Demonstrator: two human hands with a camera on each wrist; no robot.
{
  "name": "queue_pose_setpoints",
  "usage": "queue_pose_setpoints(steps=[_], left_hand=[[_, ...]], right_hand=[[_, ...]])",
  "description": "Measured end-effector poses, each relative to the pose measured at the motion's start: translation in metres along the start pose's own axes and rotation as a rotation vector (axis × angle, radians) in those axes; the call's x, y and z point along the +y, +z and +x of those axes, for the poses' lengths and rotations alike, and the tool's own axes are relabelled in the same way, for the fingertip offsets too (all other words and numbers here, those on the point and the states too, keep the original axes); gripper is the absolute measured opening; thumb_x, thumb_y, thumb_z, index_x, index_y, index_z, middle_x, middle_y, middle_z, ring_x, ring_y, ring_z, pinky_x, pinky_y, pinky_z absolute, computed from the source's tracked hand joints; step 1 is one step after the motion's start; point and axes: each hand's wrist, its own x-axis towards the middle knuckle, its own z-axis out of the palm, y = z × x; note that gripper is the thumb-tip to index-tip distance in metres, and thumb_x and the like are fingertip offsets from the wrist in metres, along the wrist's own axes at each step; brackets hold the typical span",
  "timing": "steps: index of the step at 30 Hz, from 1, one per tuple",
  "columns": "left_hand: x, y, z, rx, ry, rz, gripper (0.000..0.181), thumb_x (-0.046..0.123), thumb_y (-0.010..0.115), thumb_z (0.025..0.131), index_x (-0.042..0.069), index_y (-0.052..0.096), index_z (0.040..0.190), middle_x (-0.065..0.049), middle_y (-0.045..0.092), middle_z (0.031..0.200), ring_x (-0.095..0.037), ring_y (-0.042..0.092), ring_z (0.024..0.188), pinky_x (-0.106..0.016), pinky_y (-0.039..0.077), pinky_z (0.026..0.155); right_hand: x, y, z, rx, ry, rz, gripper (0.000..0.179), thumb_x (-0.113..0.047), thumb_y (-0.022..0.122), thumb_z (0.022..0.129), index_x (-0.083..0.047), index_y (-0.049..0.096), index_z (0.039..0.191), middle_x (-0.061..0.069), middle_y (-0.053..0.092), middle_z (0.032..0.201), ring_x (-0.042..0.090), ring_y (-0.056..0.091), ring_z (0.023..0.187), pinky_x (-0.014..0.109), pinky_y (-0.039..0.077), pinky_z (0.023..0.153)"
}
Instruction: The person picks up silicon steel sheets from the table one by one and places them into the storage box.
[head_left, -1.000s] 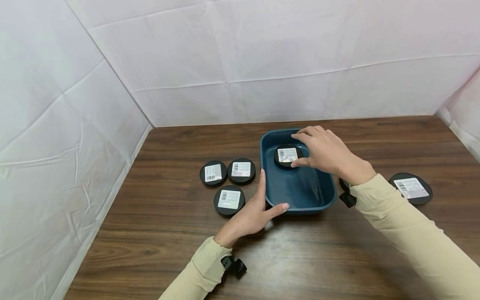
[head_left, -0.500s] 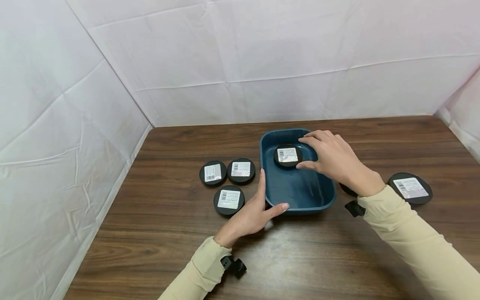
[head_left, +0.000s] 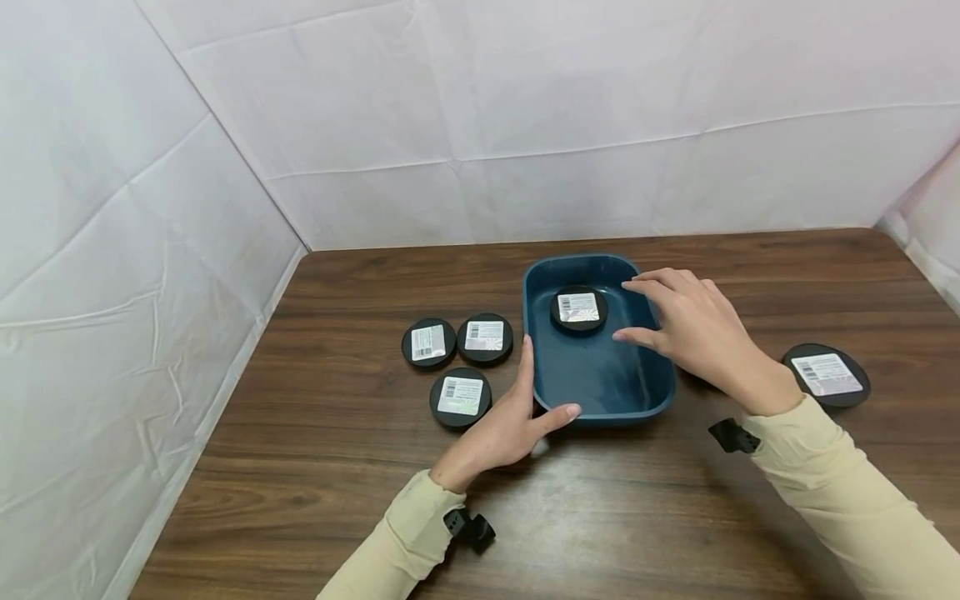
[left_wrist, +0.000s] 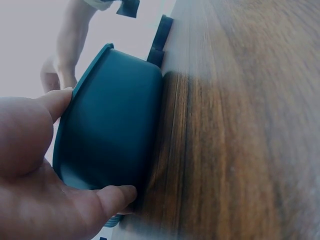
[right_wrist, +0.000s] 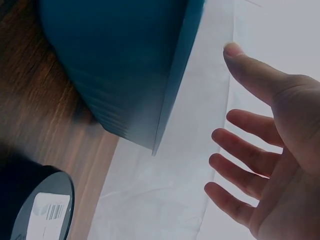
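Observation:
A dark blue rectangular tub (head_left: 592, 387) stands on the table with one flat black round disc (head_left: 578, 308), white label up, lying in its far left part. My left hand (head_left: 504, 425) spans the near left corner, thumb along the near side and fingers along the left wall. In the left wrist view the thumb touches the tub's rim (left_wrist: 82, 80) and a fingertip rests low on its outer wall. My right hand (head_left: 701, 333) hovers over the right rim with thumb and fingers spread apart, holding nothing. The right wrist view shows its empty palm.
Several labelled black discs lie left of the tub: one at the left (head_left: 428, 343), a second disc (head_left: 485, 339) beside it, a nearer disc (head_left: 461, 398). Another disc (head_left: 827, 375) lies at the right on the brown wooden table (head_left: 322, 467). White cloth (head_left: 540, 125) hangs behind.
My right hand has moved right, away from the disc in the tub, which stays in place. The left hand stays at the tub's corner.

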Motion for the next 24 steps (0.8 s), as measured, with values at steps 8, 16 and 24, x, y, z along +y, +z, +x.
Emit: queue_pose_setpoints(steps=[8,16,24], left_hand=[[0.002,0.001,-0.001,0.003,-0.007,-0.008,0.102,0.050,0.056,0.100,0.032,-0.029,0.154,0.000,-0.010,0.170,-0.023,0.013,0.156,-0.048,0.023,0.124],[0.001,0.001,-0.002,0.004,0.005,-0.015,0.102,0.048,0.056,0.101,0.031,-0.029,0.154,0.001,-0.012,0.169,-0.021,0.010,0.157,-0.048,0.022,0.125],[0.000,0.001,-0.002,0.005,-0.001,-0.010,0.102,0.051,0.055,0.100,0.034,-0.030,0.153,0.004,-0.014,0.168,-0.020,0.009,0.157,-0.048,0.022,0.125]], right_hand=[[0.006,-0.003,-0.014,0.058,0.009,0.033,0.065,-0.033,0.088,0.076,-0.003,0.066,0.129,0.022,0.061,0.130,0.041,0.055,0.118,0.057,0.044,0.090],[0.014,-0.002,-0.023,0.082,0.007,0.048,0.067,-0.033,0.089,0.075,-0.002,0.065,0.130,0.022,0.060,0.132,0.042,0.053,0.121,0.059,0.044,0.090],[0.025,-0.010,-0.033,-0.022,0.072,0.070,0.078,-0.039,0.088,0.076,-0.003,0.059,0.139,0.022,0.054,0.140,0.042,0.048,0.127,0.063,0.040,0.097]])
